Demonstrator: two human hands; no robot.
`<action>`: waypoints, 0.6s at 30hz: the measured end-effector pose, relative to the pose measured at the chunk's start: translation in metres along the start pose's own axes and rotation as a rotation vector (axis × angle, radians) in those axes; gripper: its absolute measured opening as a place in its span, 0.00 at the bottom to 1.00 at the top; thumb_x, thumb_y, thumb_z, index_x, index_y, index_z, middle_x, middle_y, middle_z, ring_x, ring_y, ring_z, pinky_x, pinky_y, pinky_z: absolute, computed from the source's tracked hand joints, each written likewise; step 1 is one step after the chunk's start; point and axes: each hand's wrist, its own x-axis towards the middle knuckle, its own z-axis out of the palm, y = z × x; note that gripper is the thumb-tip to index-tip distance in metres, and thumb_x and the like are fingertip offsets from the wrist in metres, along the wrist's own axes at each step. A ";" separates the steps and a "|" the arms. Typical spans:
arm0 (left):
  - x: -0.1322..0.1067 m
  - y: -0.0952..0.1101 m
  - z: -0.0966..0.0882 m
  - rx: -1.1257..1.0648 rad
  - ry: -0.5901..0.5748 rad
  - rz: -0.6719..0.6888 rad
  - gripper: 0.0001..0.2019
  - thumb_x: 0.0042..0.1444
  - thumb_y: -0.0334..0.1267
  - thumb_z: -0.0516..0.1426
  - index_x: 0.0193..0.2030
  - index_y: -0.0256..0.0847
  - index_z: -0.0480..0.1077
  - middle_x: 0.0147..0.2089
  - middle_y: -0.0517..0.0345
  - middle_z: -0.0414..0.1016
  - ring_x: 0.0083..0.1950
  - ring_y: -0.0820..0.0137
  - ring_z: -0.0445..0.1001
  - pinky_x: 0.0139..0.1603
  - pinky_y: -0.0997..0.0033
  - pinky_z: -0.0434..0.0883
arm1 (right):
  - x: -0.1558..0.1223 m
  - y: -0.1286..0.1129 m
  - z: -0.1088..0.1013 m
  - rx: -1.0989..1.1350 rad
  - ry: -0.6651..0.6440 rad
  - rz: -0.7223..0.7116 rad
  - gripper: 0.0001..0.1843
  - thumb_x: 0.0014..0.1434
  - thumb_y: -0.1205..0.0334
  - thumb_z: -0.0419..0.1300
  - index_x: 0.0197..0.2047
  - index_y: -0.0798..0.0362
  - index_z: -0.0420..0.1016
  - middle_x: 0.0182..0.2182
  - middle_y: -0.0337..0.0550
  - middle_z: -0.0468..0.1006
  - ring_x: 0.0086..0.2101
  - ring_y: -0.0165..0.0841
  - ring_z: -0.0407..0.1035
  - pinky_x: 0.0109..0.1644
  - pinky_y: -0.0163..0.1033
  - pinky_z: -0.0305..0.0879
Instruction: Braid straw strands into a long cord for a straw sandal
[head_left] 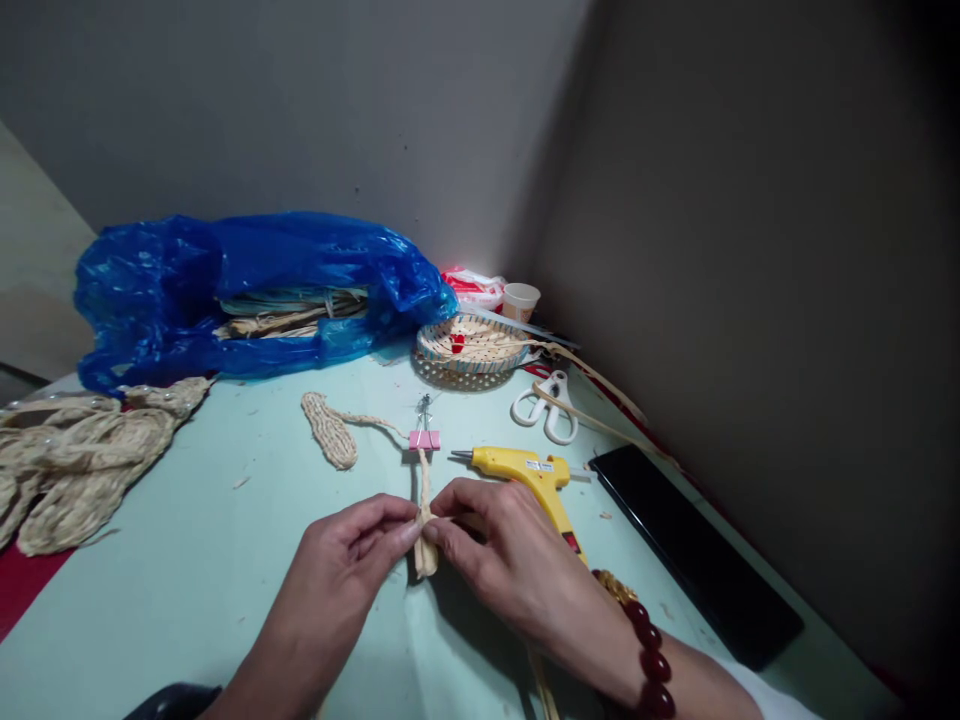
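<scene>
Braid (424, 482), one, in left hand (352, 548), right hand (499, 540); one clip (424, 440)

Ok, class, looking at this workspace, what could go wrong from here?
1. The yellow glue gun lies right beside the right hand, so it could get knocked; if it is hot, which I can't tell, its nozzle might burn.
2. The braided straw cord runs up to a pink binder clip; a hard tug might slip it free.
3. The beaded bracelet on the right wrist might snag loose straw strands.
</scene>
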 end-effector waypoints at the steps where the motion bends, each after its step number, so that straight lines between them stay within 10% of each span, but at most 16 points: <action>1: -0.001 0.000 0.000 0.044 -0.011 0.010 0.08 0.49 0.43 0.61 0.31 0.41 0.75 0.29 0.59 0.79 0.33 0.67 0.75 0.35 0.75 0.71 | 0.000 0.000 0.000 -0.026 0.017 0.004 0.09 0.62 0.61 0.54 0.34 0.53 0.74 0.27 0.39 0.75 0.32 0.32 0.67 0.35 0.35 0.58; 12: -0.006 0.005 -0.012 0.563 -0.087 0.423 0.10 0.61 0.36 0.50 0.39 0.46 0.73 0.39 0.60 0.77 0.40 0.69 0.75 0.44 0.74 0.68 | 0.007 0.002 -0.010 0.159 -0.123 0.101 0.07 0.58 0.63 0.55 0.30 0.54 0.72 0.22 0.34 0.67 0.25 0.26 0.58 0.28 0.31 0.51; 18: 0.005 0.009 -0.015 0.533 -0.188 0.311 0.13 0.64 0.42 0.47 0.35 0.44 0.69 0.35 0.60 0.72 0.38 0.69 0.71 0.41 0.72 0.65 | 0.012 0.003 -0.020 0.369 -0.266 0.168 0.10 0.59 0.60 0.56 0.29 0.56 0.68 0.22 0.34 0.62 0.24 0.24 0.54 0.25 0.30 0.49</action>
